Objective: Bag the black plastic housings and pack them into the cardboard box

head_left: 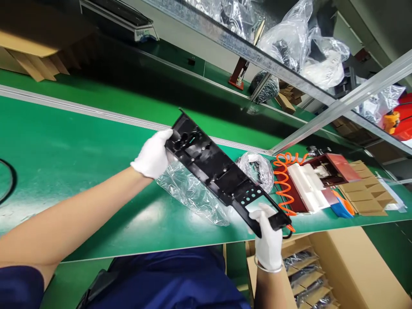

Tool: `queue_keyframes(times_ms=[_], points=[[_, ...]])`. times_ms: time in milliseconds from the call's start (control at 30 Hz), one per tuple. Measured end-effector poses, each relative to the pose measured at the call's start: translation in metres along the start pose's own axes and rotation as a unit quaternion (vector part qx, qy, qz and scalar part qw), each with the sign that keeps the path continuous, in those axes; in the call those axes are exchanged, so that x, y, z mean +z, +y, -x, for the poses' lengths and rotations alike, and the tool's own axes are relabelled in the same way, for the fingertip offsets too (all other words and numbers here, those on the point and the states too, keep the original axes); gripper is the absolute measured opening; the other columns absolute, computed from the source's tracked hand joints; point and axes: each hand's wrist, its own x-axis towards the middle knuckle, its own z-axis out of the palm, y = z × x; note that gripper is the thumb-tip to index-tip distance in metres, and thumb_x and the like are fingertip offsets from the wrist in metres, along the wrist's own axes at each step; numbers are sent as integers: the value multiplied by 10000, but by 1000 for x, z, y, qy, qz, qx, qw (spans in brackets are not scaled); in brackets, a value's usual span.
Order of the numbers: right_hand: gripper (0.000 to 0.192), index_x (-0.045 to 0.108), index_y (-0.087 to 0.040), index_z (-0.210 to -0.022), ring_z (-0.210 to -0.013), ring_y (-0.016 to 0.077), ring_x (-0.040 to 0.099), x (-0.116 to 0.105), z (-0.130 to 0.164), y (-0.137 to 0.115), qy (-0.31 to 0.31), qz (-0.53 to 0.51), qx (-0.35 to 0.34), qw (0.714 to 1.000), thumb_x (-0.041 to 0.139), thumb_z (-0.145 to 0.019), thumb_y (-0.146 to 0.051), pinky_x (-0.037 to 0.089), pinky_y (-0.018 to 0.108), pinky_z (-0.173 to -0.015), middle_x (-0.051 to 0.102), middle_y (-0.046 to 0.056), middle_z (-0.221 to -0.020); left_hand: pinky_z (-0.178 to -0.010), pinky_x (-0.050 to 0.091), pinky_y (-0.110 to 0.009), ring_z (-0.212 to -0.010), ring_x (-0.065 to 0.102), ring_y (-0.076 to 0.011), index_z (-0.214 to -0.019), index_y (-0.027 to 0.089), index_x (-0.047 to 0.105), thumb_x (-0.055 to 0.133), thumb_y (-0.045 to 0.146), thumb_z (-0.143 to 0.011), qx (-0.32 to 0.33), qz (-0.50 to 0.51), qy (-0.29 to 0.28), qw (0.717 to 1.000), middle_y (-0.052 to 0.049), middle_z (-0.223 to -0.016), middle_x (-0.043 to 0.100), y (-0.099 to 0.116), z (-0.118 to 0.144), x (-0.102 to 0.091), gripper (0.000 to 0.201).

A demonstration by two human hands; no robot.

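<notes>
Gripping black panel (222, 169) tilted over the bench (80, 171), near end by its front edge; left hand (155, 153) pinching far end, right hand (269, 242) closed on cutout end; clear bag (196, 197) beneath.

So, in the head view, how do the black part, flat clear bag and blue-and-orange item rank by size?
Largest: black part
Next: flat clear bag, partly hidden
Smallest: blue-and-orange item
</notes>
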Motion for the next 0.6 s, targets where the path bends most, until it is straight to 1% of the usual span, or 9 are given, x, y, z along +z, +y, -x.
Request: queue_keyframes(times_ms=[67,133,167,233,300,367,433,533,600], points=[[370,592,-211,-915,-446,63,411,-2,-10,-1,28,-61,43,997,759,-818,-526,311,178,-367,504,-59,-652,-868,594,-454,-1058,695,-296,-1234,169,628,488,532,-911,24,-37,-159,986,-139,-1201,708,12,-2,-7,507],[360,536,-205,-832,-394,29,331,-9,-20,0,4,-135,75,988,760,-812,-486,237,162,-339,423,-83,-625,-1067,495,-489,-1274,601,-326,-1410,191,556,626,521,-854,91,-200,-268,938,-133,-1417,623,14,-9,-25,650],[361,514,-205,-813,-380,22,321,-13,-24,0,-7,-165,84,983,766,-800,-464,234,162,-334,406,-88,-621,-1144,416,-509,-1367,525,-339,-1451,202,532,655,506,-834,131,-308,-267,904,-120,-1488,574,9,-16,-35,699],[353,488,-208,-800,-371,23,344,-22,-31,1,-15,-198,91,976,772,-787,-418,256,164,-332,402,-89,-627,-1214,283,-545,-1467,402,-365,-1410,186,584,634,482,-818,188,-483,-236,822,-116,-1527,543,-8,-32,-52,663],[344,483,-209,-795,-373,28,364,-28,-34,2,-12,-214,80,973,771,-784,-398,274,166,-331,408,-86,-632,-1239,219,-521,-1497,357,-345,-1255,182,689,562,431,-848,214,-573,-262,747,-107,-1518,557,-31,-49,-62,494],[331,497,-207,-793,-379,32,379,-33,-35,1,-4,-223,71,972,772,-783,-390,293,166,-335,421,-81,-632,-1243,204,-491,-1475,393,-309,-1076,191,742,481,359,-883,216,-617,-274,705,-94,-1452,618,-48,-61,-65,365],[321,524,-206,-799,-382,35,391,-37,-36,-1,12,-227,67,972,788,-766,-386,306,162,-343,434,-79,-624,-1224,240,-477,-1399,479,-294,-1096,192,729,443,321,-891,216,-632,-251,701,-101,-1380,659,-54,-68,-65,375],[339,563,-203,-819,-393,40,398,-43,-37,-4,44,-243,67,967,832,-701,-372,299,159,-343,444,-79,-616,-1157,338,-459,-1292,552,-305,-1341,180,618,483,351,-865,232,-606,-234,724,-126,-1396,631,-50,-72,-62,523],[353,561,-203,-809,-392,42,390,-45,-37,-5,57,-250,67,964,842,-674,-367,288,165,-338,441,-81,-611,-1120,372,-447,-1233,571,-310,-1243,182,677,542,366,-817,221,-578,-241,748,-117,-1321,671,-45,-73,-59,483]])
